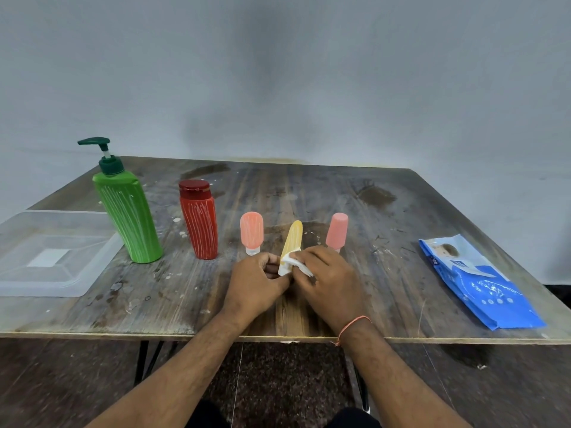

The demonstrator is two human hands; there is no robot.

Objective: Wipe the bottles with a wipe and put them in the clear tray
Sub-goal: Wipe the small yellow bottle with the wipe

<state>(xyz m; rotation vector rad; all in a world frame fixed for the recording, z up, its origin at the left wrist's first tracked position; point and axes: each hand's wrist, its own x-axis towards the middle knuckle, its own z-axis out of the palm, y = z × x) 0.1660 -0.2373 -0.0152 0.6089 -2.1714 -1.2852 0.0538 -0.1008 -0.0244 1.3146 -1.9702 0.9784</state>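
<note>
Both forearms reach over the table (386, 211): left hand (258, 284) grips the yellow bottle (293, 237) at its base, right hand (327, 278) pinches a white wipe (287, 262) against it. Clear tray (18, 291) sits well left of the fingers, holding nothing.

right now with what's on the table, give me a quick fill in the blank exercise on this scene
1. The clear tray holds ____ bottles.
2. The left hand grips the ____ bottle.
3. The right hand presses a white ____ against it.
4. The green bottle has a ____ top.

Missing words: no; yellow; wipe; pump
</note>
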